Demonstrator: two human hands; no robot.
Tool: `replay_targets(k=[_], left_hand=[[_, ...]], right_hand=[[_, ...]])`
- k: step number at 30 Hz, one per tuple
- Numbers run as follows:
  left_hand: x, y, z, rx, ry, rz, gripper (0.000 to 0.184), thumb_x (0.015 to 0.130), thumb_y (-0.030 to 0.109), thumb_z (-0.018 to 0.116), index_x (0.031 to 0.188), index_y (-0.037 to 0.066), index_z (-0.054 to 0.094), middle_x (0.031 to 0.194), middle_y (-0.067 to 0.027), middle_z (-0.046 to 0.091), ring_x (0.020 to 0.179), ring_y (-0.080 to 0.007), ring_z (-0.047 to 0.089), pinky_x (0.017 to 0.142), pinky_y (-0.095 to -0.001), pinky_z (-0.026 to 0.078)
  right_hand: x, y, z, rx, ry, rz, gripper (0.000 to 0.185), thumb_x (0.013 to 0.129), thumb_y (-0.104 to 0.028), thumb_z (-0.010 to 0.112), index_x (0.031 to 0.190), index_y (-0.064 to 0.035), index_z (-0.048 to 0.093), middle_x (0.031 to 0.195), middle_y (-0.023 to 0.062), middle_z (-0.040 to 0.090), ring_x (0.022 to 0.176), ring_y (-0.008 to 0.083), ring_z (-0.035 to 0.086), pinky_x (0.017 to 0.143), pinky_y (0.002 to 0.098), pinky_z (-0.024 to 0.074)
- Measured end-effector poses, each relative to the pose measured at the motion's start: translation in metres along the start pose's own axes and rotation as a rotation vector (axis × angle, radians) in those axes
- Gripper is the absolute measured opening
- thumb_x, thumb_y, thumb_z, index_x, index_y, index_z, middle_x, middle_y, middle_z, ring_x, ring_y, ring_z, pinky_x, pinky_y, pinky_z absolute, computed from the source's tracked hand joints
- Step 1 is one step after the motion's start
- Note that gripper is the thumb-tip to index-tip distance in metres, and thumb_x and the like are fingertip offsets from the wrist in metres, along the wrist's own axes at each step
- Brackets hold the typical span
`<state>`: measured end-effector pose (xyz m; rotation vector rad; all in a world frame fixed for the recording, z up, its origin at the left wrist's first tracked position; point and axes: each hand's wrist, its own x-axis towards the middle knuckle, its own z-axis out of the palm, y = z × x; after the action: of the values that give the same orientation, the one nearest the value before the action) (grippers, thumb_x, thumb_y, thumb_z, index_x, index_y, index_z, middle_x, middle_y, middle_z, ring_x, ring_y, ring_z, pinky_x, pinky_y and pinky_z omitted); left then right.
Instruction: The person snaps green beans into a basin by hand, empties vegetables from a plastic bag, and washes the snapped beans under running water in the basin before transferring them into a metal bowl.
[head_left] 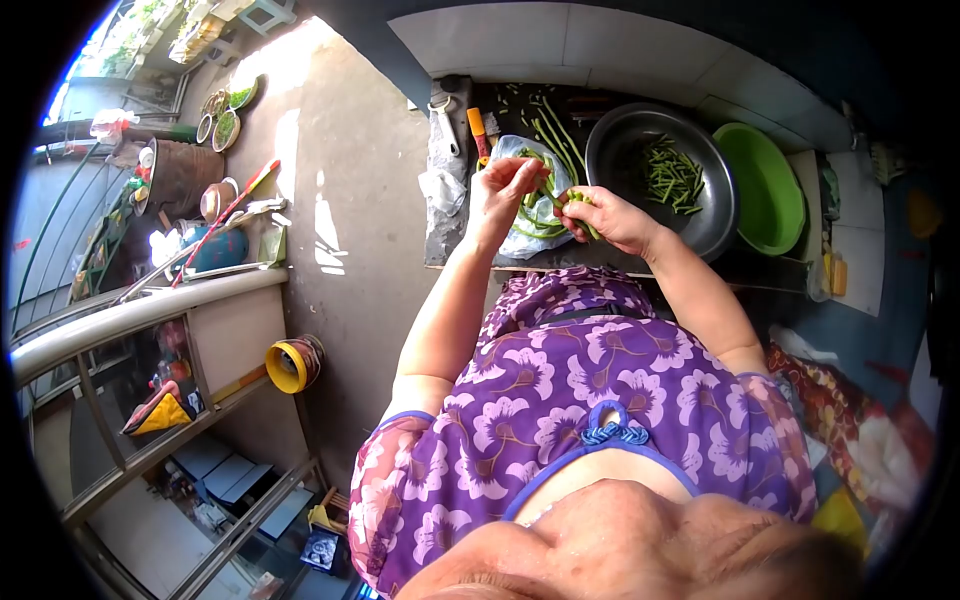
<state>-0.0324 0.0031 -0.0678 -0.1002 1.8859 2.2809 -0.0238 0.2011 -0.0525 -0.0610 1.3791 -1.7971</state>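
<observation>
Both my hands are raised over a white plastic bag [520,243] on the dark counter. Long green beans lie on the bag, and a few more [562,138] stretch out behind it. My left hand [508,195] is closed in a pinch at a green bean. Close on its right, my right hand [605,218] is wrapped round several green bean pieces. A large metal basin [612,128] stands right of my hands, with cut green beans [673,178] inside it.
Right of the metal basin stands a green plastic basin [765,190]. A white peeler [446,125] and an orange-handled tool [477,125] lie at the counter's left. A yellow bucket [292,366] is on the floor at the left, near a railing [150,312].
</observation>
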Motion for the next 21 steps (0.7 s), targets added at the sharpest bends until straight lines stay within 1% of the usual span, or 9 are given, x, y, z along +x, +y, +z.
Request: replay_targets(k=[2,3,6,10,12,13,16,17,21], left_hand=[[0.002,-0.002,-0.008,0.211,-0.022,0.006,0.021,0.092,0.019,0.060,0.100,-0.001,0.064,0.092,-0.0068,0.069,0.083,-0.0115,0.064,0.078,-0.0240,0.050],[0.000,0.007,-0.009,0.403,-0.012,0.069,0.017,0.092,0.015,0.060,0.097,-0.001,0.060,0.082,-0.0068,0.066,0.074,-0.0133,0.062,0.069,-0.0247,0.049],[-0.003,0.010,-0.014,0.763,-0.057,0.401,0.013,0.091,0.011,0.060,0.091,-0.001,0.053,0.072,-0.0100,0.061,0.065,-0.0179,0.060,0.061,-0.0297,0.046],[-0.009,0.002,0.004,0.796,0.081,0.607,0.014,0.089,0.006,0.060,0.088,0.000,0.048,0.068,-0.0141,0.056,0.058,-0.0235,0.055,0.056,-0.0324,0.044],[-0.010,0.003,0.008,0.667,0.063,0.499,0.014,0.092,0.009,0.058,0.088,0.001,0.047,0.069,-0.0064,0.054,0.060,-0.0143,0.051,0.057,-0.0267,0.041],[-0.009,0.004,0.007,0.550,0.004,0.390,0.014,0.093,0.010,0.057,0.087,0.002,0.047,0.069,-0.0039,0.053,0.061,-0.0116,0.049,0.057,-0.0251,0.041],[-0.008,0.007,0.005,0.252,-0.229,0.045,0.016,0.096,0.016,0.054,0.087,0.004,0.048,0.073,0.0019,0.050,0.066,-0.0051,0.044,0.060,-0.0193,0.037],[-0.007,0.004,0.003,0.270,-0.266,0.027,0.015,0.096,0.015,0.054,0.088,0.003,0.048,0.074,0.0014,0.052,0.067,-0.0053,0.046,0.060,-0.0204,0.038],[-0.005,0.001,0.008,0.224,-0.291,0.050,0.014,0.094,0.013,0.057,0.087,0.003,0.050,0.077,-0.0036,0.058,0.071,-0.0085,0.054,0.062,-0.0247,0.042]], right_hand=[[-0.003,-0.003,0.004,-0.076,0.018,-0.009,0.016,0.094,-0.013,0.050,0.101,0.0002,0.055,0.080,0.0008,0.053,0.069,0.0066,0.049,0.060,0.0219,0.0433],[-0.003,-0.003,0.005,-0.072,0.055,-0.017,0.015,0.094,-0.013,0.049,0.101,-0.0001,0.055,0.080,0.0008,0.053,0.069,0.0066,0.049,0.060,0.0219,0.0432],[-0.002,0.000,0.006,-0.031,0.176,-0.035,0.014,0.094,-0.012,0.048,0.100,-0.0009,0.054,0.080,0.0011,0.053,0.069,0.0068,0.049,0.060,0.0219,0.0430],[0.017,0.017,-0.010,0.282,0.437,0.016,0.011,0.093,-0.012,0.049,0.097,-0.0025,0.054,0.078,0.0019,0.055,0.064,0.0082,0.051,0.058,0.0225,0.0456],[0.022,0.019,-0.027,0.574,0.567,0.081,0.011,0.093,-0.013,0.050,0.096,-0.0031,0.055,0.077,0.0017,0.055,0.062,0.0086,0.051,0.057,0.0228,0.0470],[0.019,0.017,-0.028,0.461,0.599,0.051,0.015,0.092,-0.017,0.053,0.097,-0.0036,0.058,0.079,0.0018,0.057,0.063,0.0088,0.053,0.056,0.0236,0.0482],[-0.001,-0.017,-0.011,0.244,0.260,0.080,0.019,0.092,-0.020,0.055,0.100,-0.0037,0.060,0.081,0.0016,0.059,0.064,0.0080,0.054,0.056,0.0224,0.0472],[-0.003,-0.021,-0.012,0.201,0.065,0.111,0.020,0.092,-0.020,0.055,0.101,-0.0033,0.062,0.080,0.0012,0.060,0.063,0.0071,0.054,0.055,0.0210,0.0449],[-0.002,-0.023,-0.010,0.026,-0.069,0.044,0.019,0.093,-0.020,0.055,0.096,-0.0024,0.060,0.076,0.0009,0.058,0.060,0.0069,0.050,0.051,0.0217,0.0401]])
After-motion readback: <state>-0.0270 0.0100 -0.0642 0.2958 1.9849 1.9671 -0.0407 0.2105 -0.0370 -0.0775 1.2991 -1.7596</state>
